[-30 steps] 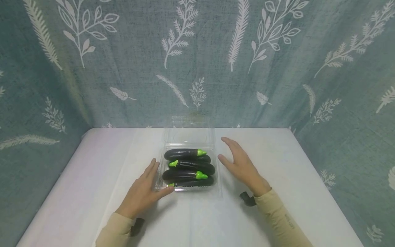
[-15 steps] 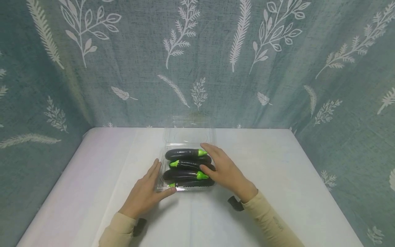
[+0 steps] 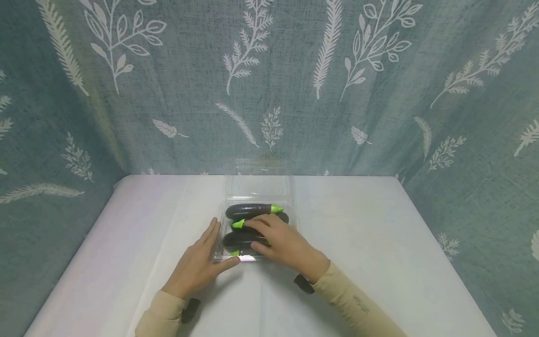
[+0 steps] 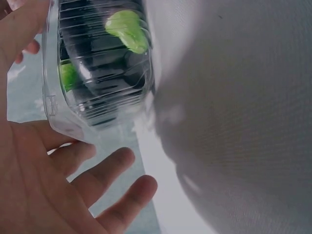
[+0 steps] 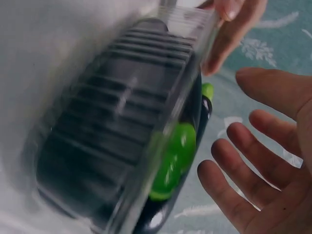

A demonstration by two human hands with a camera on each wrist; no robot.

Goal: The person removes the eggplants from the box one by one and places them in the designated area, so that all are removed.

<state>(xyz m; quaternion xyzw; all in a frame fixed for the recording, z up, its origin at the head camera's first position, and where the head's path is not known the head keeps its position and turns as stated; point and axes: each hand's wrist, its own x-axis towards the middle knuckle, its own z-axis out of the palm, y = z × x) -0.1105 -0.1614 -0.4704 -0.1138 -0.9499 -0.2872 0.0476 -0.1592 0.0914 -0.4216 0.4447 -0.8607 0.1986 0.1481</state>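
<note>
A clear plastic clamshell box (image 3: 218,255) holds several dark purple eggplants with bright green caps; the rear eggplant (image 3: 248,210) lies along the hinge side. My left hand (image 3: 193,264) rests at the box's left front corner, its fingers straight along the side and its thumb at the front edge. Over the box hovers my right hand (image 3: 286,241), fingers spread above the middle and front eggplants (image 3: 241,239) and covering their right parts. In the right wrist view its fingers (image 5: 234,180) are apart, with nothing between them, beside a green cap (image 5: 173,163).
The box's transparent lid (image 3: 258,182) stands raised at the back, near the patterned green-grey curtain (image 3: 294,126). A white cloth (image 3: 358,224) covers the table. A dark wrist mount (image 3: 190,310) sits under the left sleeve, another (image 3: 304,283) under the right.
My right hand has moved left from beside the box to above the eggplants. My left hand has kept its place at the box's corner.
</note>
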